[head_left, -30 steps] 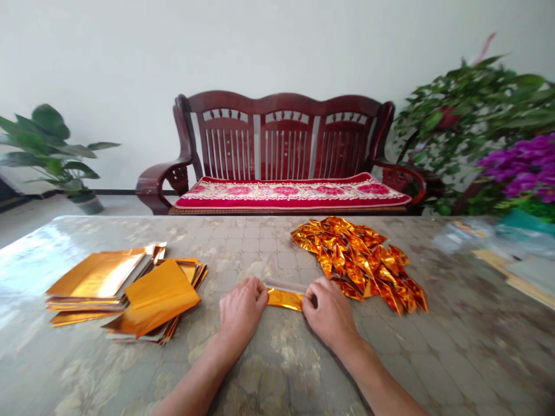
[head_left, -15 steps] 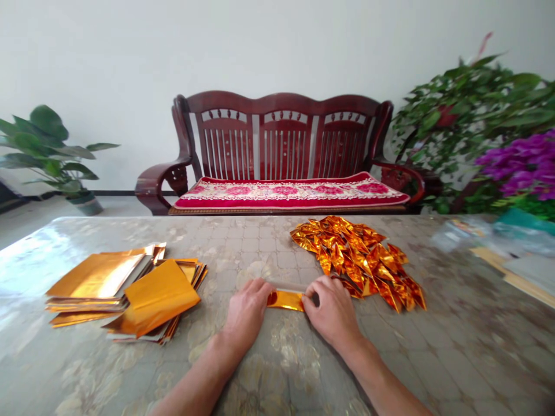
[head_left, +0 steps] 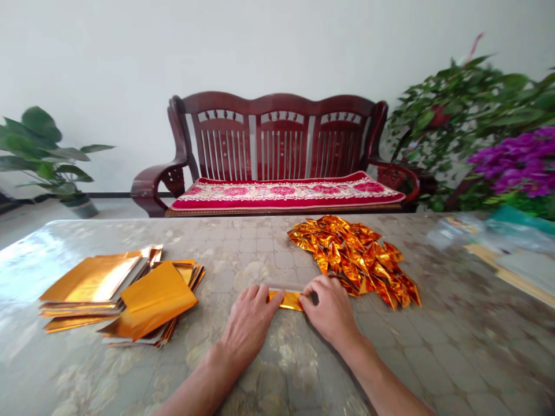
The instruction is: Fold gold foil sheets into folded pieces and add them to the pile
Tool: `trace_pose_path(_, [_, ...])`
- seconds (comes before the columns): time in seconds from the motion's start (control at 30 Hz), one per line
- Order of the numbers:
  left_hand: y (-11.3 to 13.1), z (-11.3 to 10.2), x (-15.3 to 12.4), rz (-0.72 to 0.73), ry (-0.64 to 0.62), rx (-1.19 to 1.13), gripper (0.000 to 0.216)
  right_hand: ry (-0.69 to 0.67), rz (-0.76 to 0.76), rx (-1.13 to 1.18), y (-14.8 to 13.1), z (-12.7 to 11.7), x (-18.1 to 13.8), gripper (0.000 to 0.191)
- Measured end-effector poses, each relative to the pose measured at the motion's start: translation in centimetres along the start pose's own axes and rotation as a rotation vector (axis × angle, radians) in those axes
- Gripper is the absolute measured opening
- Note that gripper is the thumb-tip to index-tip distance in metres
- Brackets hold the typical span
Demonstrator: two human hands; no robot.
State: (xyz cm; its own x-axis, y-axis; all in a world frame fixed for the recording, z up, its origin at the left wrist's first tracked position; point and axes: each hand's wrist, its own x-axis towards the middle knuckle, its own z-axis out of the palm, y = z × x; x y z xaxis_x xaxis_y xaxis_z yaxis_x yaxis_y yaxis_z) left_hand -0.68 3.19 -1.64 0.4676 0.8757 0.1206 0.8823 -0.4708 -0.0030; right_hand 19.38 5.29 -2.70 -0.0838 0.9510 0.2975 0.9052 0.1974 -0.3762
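Note:
A folded strip of gold foil paper (head_left: 291, 301) lies on the table at the middle, with a pale band along its far edge. My left hand (head_left: 248, 316) grips its left end, the thumb stretched along the gold face and the fingers curled behind. At the right end, my right hand (head_left: 330, 309) pinches the strip between thumb and bent fingers. Both ends are hidden under the hands. Just beyond my right hand is a heap of folded, pointed gold foil pieces (head_left: 353, 254). To the left lie stacks of flat gold foil sheets (head_left: 158, 294).
A patterned cover lies over the table (head_left: 208, 381). Clear plastic bags (head_left: 455, 228) and tan sheets (head_left: 515, 274) sit at its right side, near purple flowers (head_left: 515, 159). Behind the table stands a wooden bench (head_left: 281, 104) with a red floral mat (head_left: 277, 199).
My left thumb has moved rightward onto the strip's gold face, covering more of it. My right hand keeps its pinch. The whole view has shifted slightly.

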Motion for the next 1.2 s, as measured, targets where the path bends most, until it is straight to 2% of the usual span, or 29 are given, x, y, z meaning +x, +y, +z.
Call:
trace_pose_path(0.13, [0.1, -0.3, -0.2, 0.007, -0.003, 0.019, 0.041, -0.020, 0.037, 0.029, 0.1, 0.0, 0.1, 0.003])
trace_pose_path(0.2, [0.3, -0.5, -0.4, 0.005, -0.005, 0.013, 0.042, -0.018, 0.052, 0.036, 0.2, 0.1, 0.1, 0.007])
trace_pose_path(0.4, [1.1, -0.7, -0.8, -0.036, -0.058, -0.004, 0.062, 0.002, 0.045, 0.053, 0.3, 0.1, 0.1, 0.009])
trace_pose_path(0.67, [1.4, 0.2, -1.3, -0.044, -0.031, -0.024, 0.070, -0.005, 0.049, 0.067, 0.3, 0.1, 0.2, 0.008])
trace_pose_path(0.83, [1.1, 1.0, -1.5, 0.070, 0.009, -0.051, 0.074, -0.027, 0.042, 0.061, 0.3, -0.1, 0.3, 0.008])
trace_pose_path(0.97, [0.6, 1.4, -1.9, 0.154, 0.011, -0.107, 0.071, -0.023, -0.016, 0.026, 0.1, -0.3, 0.2, 0.008])
trace_pose_path(1.2, [1.3, 1.6, -2.7, 0.102, 0.000, -0.149, 0.082, 0.031, -0.260, -0.021, -1.9, -0.3, -1.0, 0.015])
